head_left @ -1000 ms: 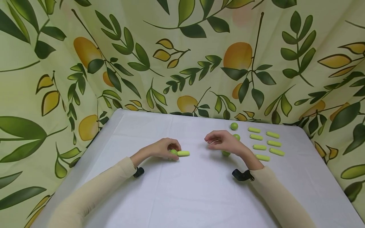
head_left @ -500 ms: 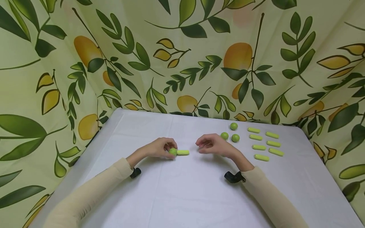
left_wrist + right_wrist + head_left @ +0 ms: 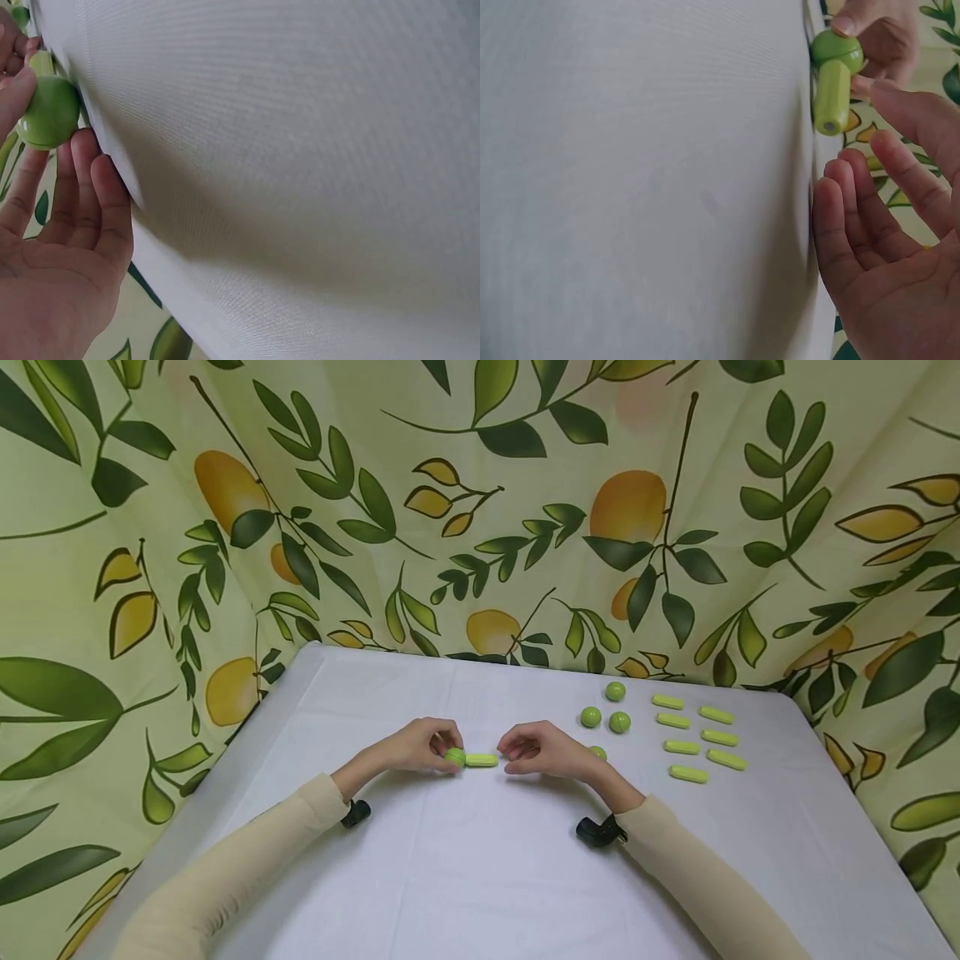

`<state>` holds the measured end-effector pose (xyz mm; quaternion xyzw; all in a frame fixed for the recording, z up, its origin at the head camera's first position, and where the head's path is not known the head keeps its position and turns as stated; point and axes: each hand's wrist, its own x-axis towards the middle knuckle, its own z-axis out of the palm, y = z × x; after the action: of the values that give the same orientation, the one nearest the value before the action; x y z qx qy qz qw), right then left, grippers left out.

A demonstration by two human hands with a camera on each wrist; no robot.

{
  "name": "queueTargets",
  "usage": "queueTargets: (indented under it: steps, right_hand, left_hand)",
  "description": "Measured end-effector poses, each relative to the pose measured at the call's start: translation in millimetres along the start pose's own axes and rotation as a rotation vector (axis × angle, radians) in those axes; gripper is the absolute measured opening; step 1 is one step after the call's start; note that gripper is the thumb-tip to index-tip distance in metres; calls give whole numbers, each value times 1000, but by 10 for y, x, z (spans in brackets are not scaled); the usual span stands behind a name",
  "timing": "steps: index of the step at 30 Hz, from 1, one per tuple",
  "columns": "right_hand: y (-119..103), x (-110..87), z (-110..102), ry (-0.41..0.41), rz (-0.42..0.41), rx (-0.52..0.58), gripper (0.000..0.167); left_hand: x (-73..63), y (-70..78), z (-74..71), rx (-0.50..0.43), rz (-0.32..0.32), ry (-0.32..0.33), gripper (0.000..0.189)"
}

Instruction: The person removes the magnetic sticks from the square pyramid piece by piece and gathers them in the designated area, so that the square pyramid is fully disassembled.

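My left hand (image 3: 423, 746) pinches a glossy green ball (image 3: 454, 757) between thumb and fingers, low over the table. A short yellow-green ribbed rod (image 3: 481, 761) meets the ball's right side and points right; in the right wrist view the rod's (image 3: 832, 101) free end shows a small dark grey dot. My right hand (image 3: 547, 750) is just beyond that free end, thumb and fingers spread apart and loosely bent, with nothing between them. In the left wrist view the green ball (image 3: 51, 112) lies between thumb and fingers and partly hides the rod (image 3: 41, 64).
Behind and right of my right hand are several green balls (image 3: 619, 722), one partly covered by that hand's wrist. Farther right, several yellow-green rods (image 3: 682, 747) lie in two columns. A white cloth covers the table (image 3: 480, 877); a patterned curtain (image 3: 420, 552) hangs behind it.
My right hand has moved left to the rod's free end, uncovering the green balls behind it. My left hand has shifted slightly left with the ball and rod.
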<state>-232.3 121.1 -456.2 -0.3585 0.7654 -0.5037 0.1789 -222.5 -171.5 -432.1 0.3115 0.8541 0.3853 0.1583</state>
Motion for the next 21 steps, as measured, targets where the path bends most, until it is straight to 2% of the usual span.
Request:
queueTargets:
  steps: [7,15,21]
  right_hand:
    - [-33,136,95,0,3,18,30]
    - [-70,241,172,-2,-23,-54,25]
    - [-102,264,207,-3,-8,-107,22]
  left_hand:
    - [7,-19,-11,-5,12,-2,25]
    - [20,-17,-18,3,-1,-7,25]
    - [39,-30,-23,3,-1,-16,24]
